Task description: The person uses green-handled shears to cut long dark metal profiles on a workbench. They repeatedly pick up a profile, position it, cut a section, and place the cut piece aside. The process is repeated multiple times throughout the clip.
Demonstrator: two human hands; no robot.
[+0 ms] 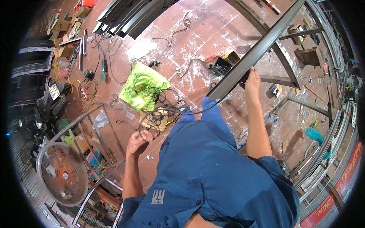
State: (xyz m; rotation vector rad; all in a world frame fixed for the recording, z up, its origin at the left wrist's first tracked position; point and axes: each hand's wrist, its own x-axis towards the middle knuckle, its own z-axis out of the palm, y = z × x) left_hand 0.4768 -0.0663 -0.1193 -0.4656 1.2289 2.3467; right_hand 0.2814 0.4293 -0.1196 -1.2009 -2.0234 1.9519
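Observation:
My right hand (251,84) is closed on the edge of a long grey metal bar (262,47), which slants from above my feet to the upper right. My left hand (139,142) is held low on the left with its fingers curled together. Loops of a thin black cable (173,110) pass right by its fingertips; what it holds, if anything, I cannot make out. The cable runs across my legs toward the bar's near end. Under the tangle lie a yellow-green plastic bag (141,85) and a piece of brown cardboard (159,121).
Black tool cases (219,66) sit beyond my feet. Dark metal profiles (129,17) are stacked at the top. A round caged fan (64,174) and a metal frame (91,117) stand at left. Metal framing (325,152) lines the right. Cords and white powder cover the tiled floor.

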